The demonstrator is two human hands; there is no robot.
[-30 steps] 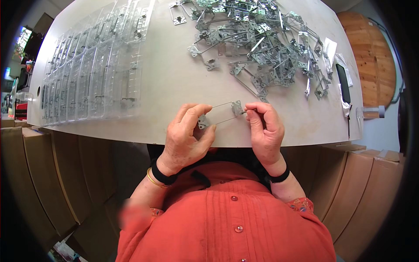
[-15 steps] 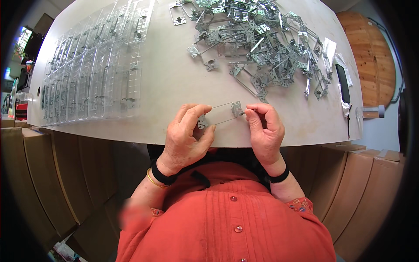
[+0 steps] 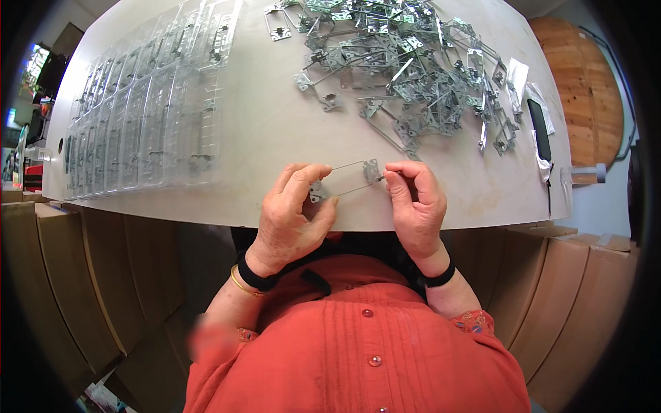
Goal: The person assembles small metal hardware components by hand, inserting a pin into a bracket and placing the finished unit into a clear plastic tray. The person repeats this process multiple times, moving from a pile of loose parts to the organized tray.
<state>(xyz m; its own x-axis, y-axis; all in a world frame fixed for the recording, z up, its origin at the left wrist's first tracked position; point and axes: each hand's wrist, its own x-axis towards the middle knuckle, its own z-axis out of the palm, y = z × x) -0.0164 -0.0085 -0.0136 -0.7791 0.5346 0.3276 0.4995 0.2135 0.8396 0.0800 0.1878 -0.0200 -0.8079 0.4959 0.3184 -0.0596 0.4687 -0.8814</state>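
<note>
Just over the table's near edge I hold a metal bracket assembly [image 3: 372, 171], two small perforated plates joined by a pair of thin rods. The fingers and thumb of my left hand [image 3: 292, 213] close around its left plate, partly covering it. Beside the right plate, my right hand [image 3: 418, 203] pinches with thumb and forefinger at that end. Whatever small part lies between those fingertips is too small to name. Farther back lies a big tangled pile of similar metal brackets [image 3: 427, 76], its nearest pieces a short way beyond my right hand.
Clear plastic blister trays [image 3: 148, 124] with metal parts in their slots cover the table's left side. At the right edge are a black phone-like object [image 3: 540, 131], white wrappers [image 3: 518, 82] and a clear cylinder [image 3: 585, 176]. Cardboard boxes [image 3: 561, 303] stand below on both sides.
Both hands stay almost in place, with the bracket assembly held between them. The whole view has shifted very slightly.
</note>
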